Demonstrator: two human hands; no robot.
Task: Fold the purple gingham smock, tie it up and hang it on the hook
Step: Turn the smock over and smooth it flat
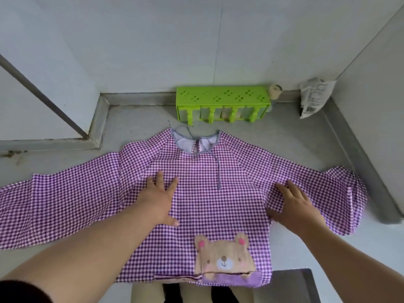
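The purple gingham smock [201,206] lies spread flat on a grey counter [140,119], front up, sleeves stretched to both sides. A bear patch pocket [224,256] sits near its hem. A thin grey tie string [218,173] runs down from the striped collar. My left hand [160,200] presses flat on the left chest, fingers straight and spread. My right hand [294,206] rests on the fabric where the right sleeve joins the body, fingers slightly bent over a small fold. No hook is in view.
A green plastic rack [222,101] with compartments stands against the back wall behind the collar. A crumpled clear bag [314,97] leans in the back right corner. A small cork-topped jar [275,91] stands beside the rack. Walls close in at left and right.
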